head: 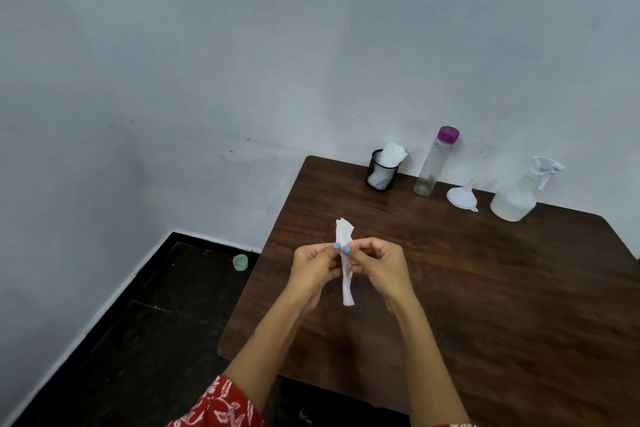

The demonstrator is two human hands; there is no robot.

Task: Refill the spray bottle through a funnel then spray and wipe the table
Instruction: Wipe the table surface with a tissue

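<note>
Both hands meet above the left part of the dark wooden table [485,288]. My left hand [313,265] and my right hand [377,263] pinch a folded white paper tissue [344,236] between their fingertips; it stands upright, one end above the fingers and one hanging below. At the back right stands the clear spray bottle [516,199] with a white trigger head, holding pale liquid. A white funnel [462,197] lies upside down just left of it. Further left a tall clear bottle [434,163] with a purple cap stands by the wall.
A black mesh cup [381,172] holding white tissues stands at the table's back left corner. A small green cap or cup [240,262] lies on the dark floor left of the table. Pale walls close off the back and left.
</note>
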